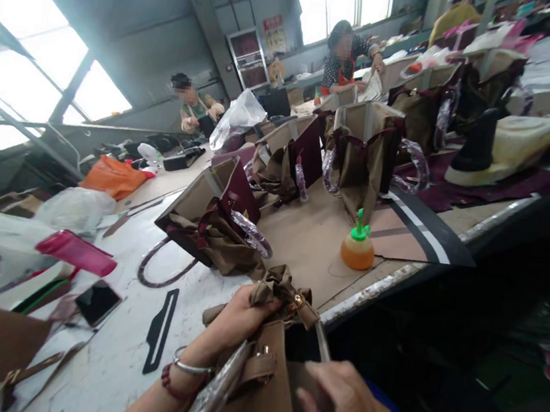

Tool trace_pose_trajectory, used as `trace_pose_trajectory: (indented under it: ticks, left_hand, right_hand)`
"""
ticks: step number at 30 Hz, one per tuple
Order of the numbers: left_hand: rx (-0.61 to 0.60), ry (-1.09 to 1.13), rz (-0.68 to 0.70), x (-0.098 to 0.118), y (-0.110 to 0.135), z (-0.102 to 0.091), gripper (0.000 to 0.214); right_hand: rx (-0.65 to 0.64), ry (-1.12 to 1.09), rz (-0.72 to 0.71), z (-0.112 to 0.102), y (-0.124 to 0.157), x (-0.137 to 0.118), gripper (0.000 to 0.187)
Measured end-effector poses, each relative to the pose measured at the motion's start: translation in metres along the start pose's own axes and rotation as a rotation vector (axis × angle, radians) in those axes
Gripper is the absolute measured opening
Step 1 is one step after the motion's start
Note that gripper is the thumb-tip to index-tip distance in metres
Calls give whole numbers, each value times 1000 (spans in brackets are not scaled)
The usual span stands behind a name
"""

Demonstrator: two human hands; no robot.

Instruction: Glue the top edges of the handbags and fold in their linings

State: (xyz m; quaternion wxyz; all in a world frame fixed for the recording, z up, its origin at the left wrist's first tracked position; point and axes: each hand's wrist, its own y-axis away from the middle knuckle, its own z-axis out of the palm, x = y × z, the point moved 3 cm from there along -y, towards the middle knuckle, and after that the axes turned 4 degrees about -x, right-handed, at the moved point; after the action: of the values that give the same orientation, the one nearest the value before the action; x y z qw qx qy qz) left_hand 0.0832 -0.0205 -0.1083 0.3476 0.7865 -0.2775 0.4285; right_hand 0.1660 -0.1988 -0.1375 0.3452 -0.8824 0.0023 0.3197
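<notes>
A brown handbag [264, 398] with gold-coloured fittings and a plastic-wrapped handle leans at the table's front edge, close to my body. My left hand [241, 315] is closed round the gathered olive-brown fabric [272, 289] at its top. A small strap with a gold clasp [298, 300] hangs beside those fingers. My right hand [351, 402], slightly blurred, is at the bag's open side, thumb and fingers about the edge of a dark brown panel. The bag's dark inside shows between my hands. Its lower part is out of frame.
Several similar bags, including a near one [203, 217], stand along the table [115, 360]. An orange bottle with a green top [357, 246] stands near the front edge. A black flat piece [160, 332], a phone [97, 302] and a pink pouch [76, 252] lie left. Two people work farther back.
</notes>
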Motion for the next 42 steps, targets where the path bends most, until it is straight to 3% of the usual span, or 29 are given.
trace_pose_trajectory:
  ticks: [4,7,10,13,15,18,21,28,30,32,35,38,42]
  left_hand:
    - [-102,89,-18,-2,3,7,29]
    - [-154,94,-2,2,10,11,29]
    - [-191,51,70,8,15,14,30]
    - [-127,-29,212,14,18,12,34]
    - [-47,-76,268,14,19,10,38]
    - [14,-95,260,13,22,5,45]
    - [-58,-101,258,19,27,4,47]
    - [-135,20,213,25,27,6,42]
    - [-151,23,169,21,27,6,40]
    - [-144,21,93,14,27,5,42]
    - [-97,59,-13,8,28,-1,46]
    - [-98,116,-51,12,30,-12,47]
    - [-188,158,-147,33,33,-33,45]
  right_hand:
    - [87,108,-64,-15,-40,25,33]
    - [28,-127,-35,-20,-65,33,21]
    - [-136,-565,336,-15,-82,44,11]
    - [-322,-1073,797,1,-87,49,28]
    - [-391,-1287,955,11,-87,50,38]
    - [-518,-1406,1025,21,-85,49,41]
    - [-614,-1508,1061,24,-82,46,38]
    - [-576,-1620,1095,15,-78,36,40]
    - [-544,-1545,1084,10,-72,42,43]
    - [-437,-1209,1032,1,-65,63,44]
    - [-157,-627,911,-16,-58,109,44]
    - [74,-336,821,-28,-61,150,52]
    - [104,-84,671,-26,-74,177,68]
